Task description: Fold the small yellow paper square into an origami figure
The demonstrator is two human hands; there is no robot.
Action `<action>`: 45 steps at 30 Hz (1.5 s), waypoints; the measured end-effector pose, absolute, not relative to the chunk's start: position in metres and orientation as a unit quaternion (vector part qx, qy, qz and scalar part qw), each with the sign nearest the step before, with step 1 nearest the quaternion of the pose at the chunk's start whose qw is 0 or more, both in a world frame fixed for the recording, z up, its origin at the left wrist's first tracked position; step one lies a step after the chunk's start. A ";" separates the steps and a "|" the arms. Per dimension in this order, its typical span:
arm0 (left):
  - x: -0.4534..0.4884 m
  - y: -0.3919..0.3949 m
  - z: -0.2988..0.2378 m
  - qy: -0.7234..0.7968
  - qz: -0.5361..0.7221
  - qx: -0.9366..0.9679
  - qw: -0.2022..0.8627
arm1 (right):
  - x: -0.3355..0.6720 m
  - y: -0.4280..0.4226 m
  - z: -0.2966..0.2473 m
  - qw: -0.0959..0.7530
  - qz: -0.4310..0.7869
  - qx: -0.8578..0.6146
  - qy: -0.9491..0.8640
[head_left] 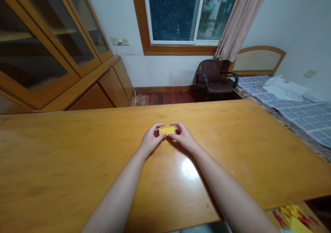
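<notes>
A small yellow piece of folded paper (167, 131) is held between my two hands, over the middle of the wooden table (77, 164). My left hand (153, 138) grips its left end, with the thumb on the near side and the fingers curled behind. On the other end, my right hand (183, 136) has its thumb at the near edge and its index finger arched over the top. The paper looks like a flat, narrow strip from here; its far side and the inner fingertips are partly hidden.
Glass-fronted wooden cabinets (77, 64) stand on the left beyond the table. A maroon armchair (210, 76) is under the window, and a bed (297, 112) with a checked cover lies on the right. Yellow and red items (292, 215) rest on a lower surface at bottom right.
</notes>
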State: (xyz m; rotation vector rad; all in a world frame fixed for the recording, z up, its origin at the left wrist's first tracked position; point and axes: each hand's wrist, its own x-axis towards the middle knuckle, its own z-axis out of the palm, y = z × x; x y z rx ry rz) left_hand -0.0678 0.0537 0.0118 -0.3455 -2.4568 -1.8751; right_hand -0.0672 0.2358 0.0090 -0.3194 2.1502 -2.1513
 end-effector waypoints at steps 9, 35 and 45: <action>-0.075 0.053 0.010 -0.718 -0.693 -0.062 -0.002 | -0.074 0.242 0.011 -0.002 -0.765 -0.043 0.642; -0.069 0.058 0.015 -0.740 -0.663 -0.099 -0.053 | -0.067 0.235 0.011 0.011 -0.688 -0.111 0.717; -0.069 0.055 0.016 -0.754 -0.649 -0.091 -0.041 | -0.067 0.236 0.011 0.013 -0.700 -0.110 0.705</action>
